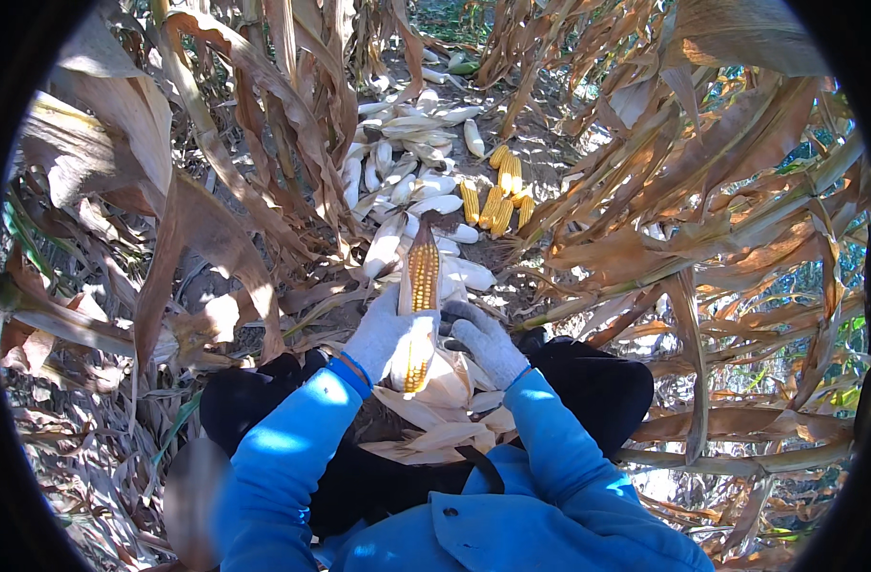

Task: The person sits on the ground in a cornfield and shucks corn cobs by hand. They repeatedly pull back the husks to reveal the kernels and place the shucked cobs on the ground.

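My left hand (385, 330), in a pale knitted work glove, is wrapped around a partly husked ear of corn (424, 275). The ear points away from me, its yellow kernels showing above and below my fingers, with dry husk along its sides and dark silk at the tip. Close to the ear's right side is my right hand (484, 339), gloved with grey fingertips and its fingers bent and apart. Whether it touches the husk, I cannot tell. Stripped husks (442, 415) lie on the ground between my legs, beneath both hands.
Beyond my hands lies a pile of ears in pale husks (414, 161). Right of it are several bare yellow ears (505, 189) on the soil. Dry corn stalks and leaves crowd the left side (221, 143) and the right side (693, 236). My bent knees (592, 386) flank the husks.
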Tool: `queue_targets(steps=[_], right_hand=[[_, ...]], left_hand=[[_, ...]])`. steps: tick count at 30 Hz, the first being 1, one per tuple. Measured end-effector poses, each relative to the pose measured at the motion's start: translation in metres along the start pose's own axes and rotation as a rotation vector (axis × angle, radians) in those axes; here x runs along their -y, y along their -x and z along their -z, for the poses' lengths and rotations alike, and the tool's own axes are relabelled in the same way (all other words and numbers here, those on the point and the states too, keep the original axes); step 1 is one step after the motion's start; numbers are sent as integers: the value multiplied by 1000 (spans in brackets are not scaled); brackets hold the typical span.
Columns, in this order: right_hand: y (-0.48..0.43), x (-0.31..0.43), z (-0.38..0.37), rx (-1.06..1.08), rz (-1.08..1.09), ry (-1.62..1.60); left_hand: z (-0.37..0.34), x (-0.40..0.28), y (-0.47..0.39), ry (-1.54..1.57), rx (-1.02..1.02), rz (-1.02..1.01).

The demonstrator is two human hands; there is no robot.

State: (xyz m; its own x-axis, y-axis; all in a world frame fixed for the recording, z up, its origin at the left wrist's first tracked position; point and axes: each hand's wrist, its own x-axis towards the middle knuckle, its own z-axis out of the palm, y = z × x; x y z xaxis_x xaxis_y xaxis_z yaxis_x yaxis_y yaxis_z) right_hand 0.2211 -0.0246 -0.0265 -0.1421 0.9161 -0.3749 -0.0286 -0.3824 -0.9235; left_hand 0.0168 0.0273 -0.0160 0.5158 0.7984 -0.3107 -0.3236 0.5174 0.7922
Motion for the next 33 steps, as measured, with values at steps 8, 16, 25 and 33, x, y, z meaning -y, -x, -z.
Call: queue_targets(steps=[8,16,25,33], right_hand=[[-38,74,-33,-72,111,-465],[-49,57,-39,-362,74,-950],[-39,67,-38,-126,150,-542],[-24,71,-44,193,72,-838]], left_hand=[[-12,23,0,-949,58,-219],[-7,22,10,-712,20,-308],[-1,19,10,139,191,36],[-2,7,23,74,369,44]])
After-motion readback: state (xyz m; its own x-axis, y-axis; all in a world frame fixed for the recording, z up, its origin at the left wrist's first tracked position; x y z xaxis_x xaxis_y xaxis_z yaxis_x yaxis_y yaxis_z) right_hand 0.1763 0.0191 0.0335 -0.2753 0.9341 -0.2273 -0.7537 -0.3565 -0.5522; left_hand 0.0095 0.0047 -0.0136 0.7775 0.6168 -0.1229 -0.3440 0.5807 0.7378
